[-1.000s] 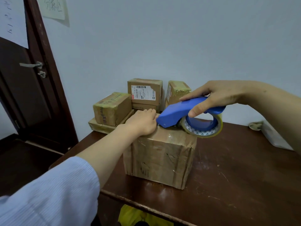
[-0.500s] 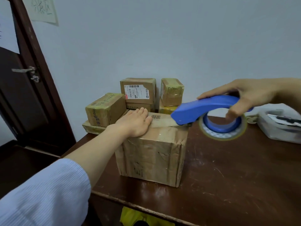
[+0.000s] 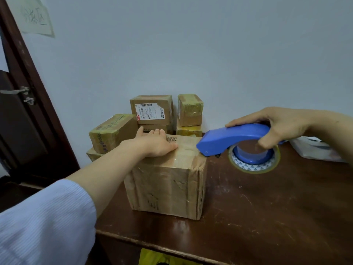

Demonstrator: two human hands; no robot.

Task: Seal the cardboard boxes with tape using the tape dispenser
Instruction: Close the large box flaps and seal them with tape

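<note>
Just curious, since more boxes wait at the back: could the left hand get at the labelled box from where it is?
Probably yes. The left hand lies flat on the near box, fingertips close to the labelled box with nothing between. The right hand holds the dispenser off to the side.

Seven cardboard boxes (image 3: 168, 180), one tape dispenser (image 3: 229, 136), one tape roll (image 3: 254, 166), two hands (image 3: 154, 144) (image 3: 282, 125), one table (image 3: 267, 207)

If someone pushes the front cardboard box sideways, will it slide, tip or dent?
It likely slides, not tips: the cardboard box sits flat and wide on the glossy table. Its crumpled right corner suggests soft walls that could dent.
</note>
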